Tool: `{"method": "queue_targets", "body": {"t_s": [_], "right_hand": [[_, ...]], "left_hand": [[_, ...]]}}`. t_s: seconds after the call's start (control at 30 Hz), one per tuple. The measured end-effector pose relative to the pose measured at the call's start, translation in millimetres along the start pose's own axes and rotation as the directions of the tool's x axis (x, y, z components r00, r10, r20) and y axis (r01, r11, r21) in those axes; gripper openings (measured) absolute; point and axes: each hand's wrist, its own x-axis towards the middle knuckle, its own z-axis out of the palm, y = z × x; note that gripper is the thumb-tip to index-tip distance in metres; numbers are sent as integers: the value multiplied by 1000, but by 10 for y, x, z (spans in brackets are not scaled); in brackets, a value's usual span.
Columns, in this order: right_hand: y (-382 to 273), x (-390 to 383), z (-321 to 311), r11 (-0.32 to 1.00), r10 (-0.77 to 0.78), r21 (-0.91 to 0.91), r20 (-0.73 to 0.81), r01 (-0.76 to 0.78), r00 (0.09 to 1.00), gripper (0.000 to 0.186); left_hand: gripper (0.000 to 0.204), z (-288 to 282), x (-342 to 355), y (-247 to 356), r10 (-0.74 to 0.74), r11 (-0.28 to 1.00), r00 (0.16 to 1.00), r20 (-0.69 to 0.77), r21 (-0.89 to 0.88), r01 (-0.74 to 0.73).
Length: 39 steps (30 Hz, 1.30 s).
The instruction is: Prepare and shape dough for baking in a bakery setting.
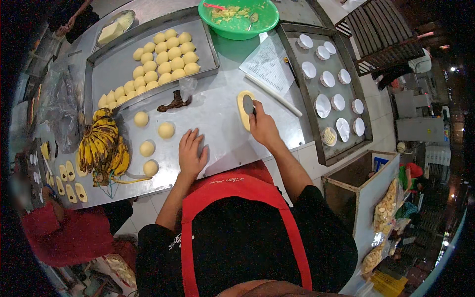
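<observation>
Desk of shiny grey metal (217, 106) carries everything here. A smooth white cylindrical rolling pin (273, 95) lies slantwise on it, to the right of the dough. The right hand (264, 129) is the nearer one, its fingers curled around a round grey dark-handled cutting wheel; the left hand (192, 153) lies palm down, fingers loose, apparently gripping nothing. A flat pale-yellow oval dough piece (242, 118) sits just left of the right fingers, its long axis running nearly straight away from the person. Over its farther half is the cutting wheel (248, 104); contact is unclear.
</observation>
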Motion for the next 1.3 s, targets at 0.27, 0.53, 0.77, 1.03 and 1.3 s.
{"method": "queue_targets", "body": {"t_s": [0.27,0.53,0.77,1.03,1.3], "right_hand": [[-68,172,152,994,30,-106,-9,-31,1000,49],[-84,127,196,974,72,-216,15,-67,997,47],[34,-486,-6,978,74,-204,159,-40,985,48],[-10,351,15,985,27,-170,36,-20,999,44],[136,-420,-159,985,52,-174,194,-18,980,46]], "left_hand": [[39,-44,8,-14,6,1000,999,31,13,-6],[39,-43,-5,-29,9,1000,999,44,-5,-9],[39,-52,6,-9,-40,999,998,56,11,40],[39,-20,45,-11,-22,1000,998,66,11,21],[38,-29,15,11,-68,997,995,68,35,66]]}}
